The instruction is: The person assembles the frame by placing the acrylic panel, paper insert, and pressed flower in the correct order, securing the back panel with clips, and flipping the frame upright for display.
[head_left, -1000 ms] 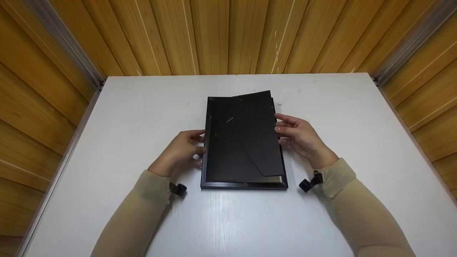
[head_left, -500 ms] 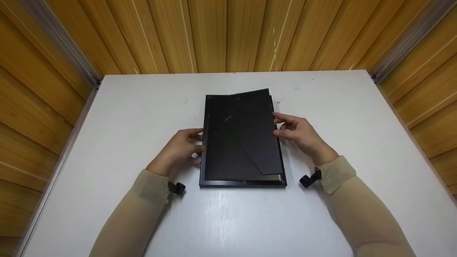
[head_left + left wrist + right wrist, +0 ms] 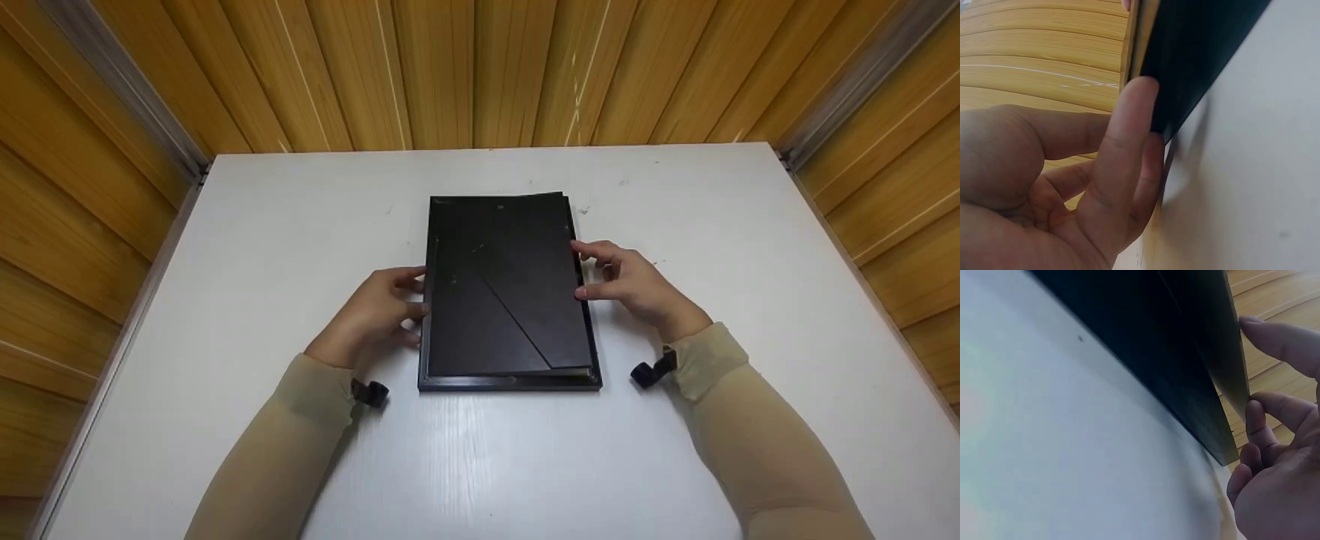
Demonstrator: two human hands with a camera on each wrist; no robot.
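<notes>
A black picture frame (image 3: 487, 385) lies face down on the white table. Its black backing board (image 3: 495, 315), with a diagonal stand line across it, sits slightly askew; the top right corner juts past the frame and a gap shows along the bottom right. At the frame's left side, my left hand (image 3: 375, 311) rests thumb and fingertips on the outer edge, as the left wrist view also shows. On the opposite side, my right hand (image 3: 637, 285) touches the board's right edge with spread thumb and index fingertip. The right wrist view shows the board (image 3: 1224, 354) raised above the frame's side (image 3: 1185, 388).
The white table (image 3: 300, 210) extends around the frame. Yellow wood-look panels (image 3: 510, 75) stand behind it and at both sides, with grey metal posts at the corners. A small black wrist device (image 3: 370, 394) hangs by the left sleeve cuff, another by the right.
The board has turned toward alignment: its top right corner sticks out less and its diagonal line shows longer. My right thumb has slid down the edge, away from the index finger. The left hand holds its place.
</notes>
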